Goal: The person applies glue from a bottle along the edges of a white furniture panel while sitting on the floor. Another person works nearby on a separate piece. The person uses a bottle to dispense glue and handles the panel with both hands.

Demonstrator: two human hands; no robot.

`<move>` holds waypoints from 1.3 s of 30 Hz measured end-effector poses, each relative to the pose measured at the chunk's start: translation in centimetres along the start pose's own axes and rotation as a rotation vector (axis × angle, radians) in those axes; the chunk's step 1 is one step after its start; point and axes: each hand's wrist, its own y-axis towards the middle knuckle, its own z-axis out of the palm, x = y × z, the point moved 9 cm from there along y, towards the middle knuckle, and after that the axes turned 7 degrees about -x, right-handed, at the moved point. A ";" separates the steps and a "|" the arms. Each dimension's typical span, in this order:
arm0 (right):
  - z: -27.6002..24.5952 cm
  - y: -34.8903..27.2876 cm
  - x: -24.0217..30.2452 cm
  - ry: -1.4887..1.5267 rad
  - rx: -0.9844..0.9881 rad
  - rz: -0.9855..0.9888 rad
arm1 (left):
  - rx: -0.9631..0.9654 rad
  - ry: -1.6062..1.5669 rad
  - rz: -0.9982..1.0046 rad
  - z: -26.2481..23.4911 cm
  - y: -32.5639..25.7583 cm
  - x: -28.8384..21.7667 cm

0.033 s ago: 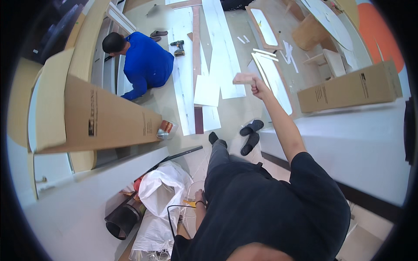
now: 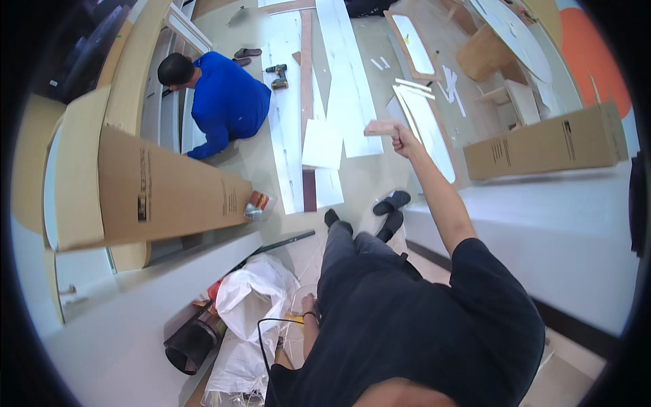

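Note:
My right hand [image 2: 405,142] is stretched out ahead with its fingers closed round one end of a small flat pinkish-beige block [image 2: 381,127], held above the floor. The block looks like wood, but its kind is not certain. My left hand [image 2: 309,303] hangs low at my side, beside a white woven sack [image 2: 252,295] and a small yellow item [image 2: 293,318]. Its fingers are too small and partly hidden to read. White panels [image 2: 352,112] and a loose white sheet [image 2: 321,144] lie on the floor beyond my feet.
A person in blue [image 2: 227,102] crouches at the left by a cabinet frame. A cordless drill [image 2: 278,76] rests on a panel. Cardboard boxes [image 2: 169,190] stand at both sides. Black slippers [image 2: 391,203] lie near my feet, and a dark cylinder [image 2: 186,349] sits beside the sack.
The view has shifted very slightly. My right hand still holds the block in nearly the same place.

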 end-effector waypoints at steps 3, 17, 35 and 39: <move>-0.4 6.3 4.5 0.027 -0.058 0.045 | 0.033 -0.117 0.056 4.0 -1.4 -10.3; 17.8 38.6 55.7 -0.205 0.134 -0.311 | -0.582 -0.237 0.584 -1.7 -14.5 -61.8; 16.6 60.8 63.2 -0.137 0.135 -0.025 | -0.418 0.411 0.050 13.7 -15.9 -63.8; 17.5 62.1 64.6 -0.129 0.173 -0.059 | -0.455 0.406 0.051 14.0 -16.2 -62.4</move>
